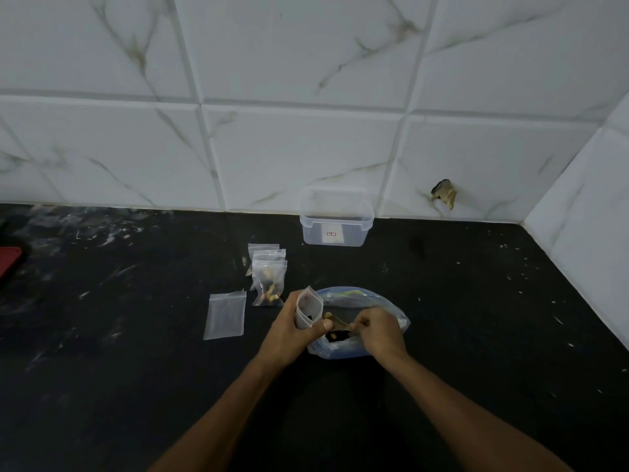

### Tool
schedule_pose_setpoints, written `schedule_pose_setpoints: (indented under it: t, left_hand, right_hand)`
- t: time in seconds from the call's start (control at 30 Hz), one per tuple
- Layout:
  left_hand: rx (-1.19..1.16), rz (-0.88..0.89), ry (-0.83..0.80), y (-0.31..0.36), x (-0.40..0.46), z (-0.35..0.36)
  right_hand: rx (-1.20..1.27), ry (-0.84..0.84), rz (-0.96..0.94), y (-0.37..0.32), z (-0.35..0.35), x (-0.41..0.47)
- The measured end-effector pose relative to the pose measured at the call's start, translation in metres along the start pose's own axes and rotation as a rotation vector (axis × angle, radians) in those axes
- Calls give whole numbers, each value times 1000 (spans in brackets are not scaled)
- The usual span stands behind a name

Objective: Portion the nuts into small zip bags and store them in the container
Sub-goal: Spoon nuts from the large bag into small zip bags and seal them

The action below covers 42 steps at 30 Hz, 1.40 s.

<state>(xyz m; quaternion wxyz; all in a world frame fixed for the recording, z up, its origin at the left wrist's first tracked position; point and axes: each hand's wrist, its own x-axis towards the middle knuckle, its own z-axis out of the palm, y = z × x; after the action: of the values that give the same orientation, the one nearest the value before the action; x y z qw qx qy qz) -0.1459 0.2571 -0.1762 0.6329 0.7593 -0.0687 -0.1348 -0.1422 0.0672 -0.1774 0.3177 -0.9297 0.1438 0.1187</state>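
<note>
A: Why does the left hand hold the small zip bag upright?
B: Mouth open beside the large nut bag; the right hand pinches a spoon, loading nuts. Container stands beyond.

Red object cut off at left edge, unidentifiable; container label too small to read; large bag contents mostly hidden by both hands.

A clear lidless plastic container sits at the back against the white tiled wall. Before it, slightly left, small filled zip bags overlap; an empty flat zip bag lies further left on the black stone counter, and a large open plastic bag right.
</note>
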Motion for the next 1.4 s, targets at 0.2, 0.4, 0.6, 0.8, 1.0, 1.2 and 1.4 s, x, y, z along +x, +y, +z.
schedule_pose_setpoints:
  t: [0.2, 0.4, 0.6, 0.8, 1.0, 1.2, 1.4]
  left_hand:
    - [24, -9, 120, 11, -2, 5]
    - [39, 13, 239, 19, -6, 0]
    - [43, 62, 315, 25, -5, 5]
    - [119, 96, 288, 29, 0, 15]
    - [134, 64, 305, 32, 5, 28]
    - [104, 53, 295, 35, 4, 33]
    - [45, 65, 327, 33, 4, 29]
  right_hand:
    - [77, -44, 65, -3, -5, 3]
    - [230, -50, 104, -3, -32, -8]
    - [385, -38, 63, -15, -81, -27]
    - [425, -22, -100, -48, -121, -43]
    - [-32, 145, -348, -71, -108, -61]
    - [-597, 315, -810, -73, -77, -79]
    - [-467, 413, -863, -68, -83, -78]
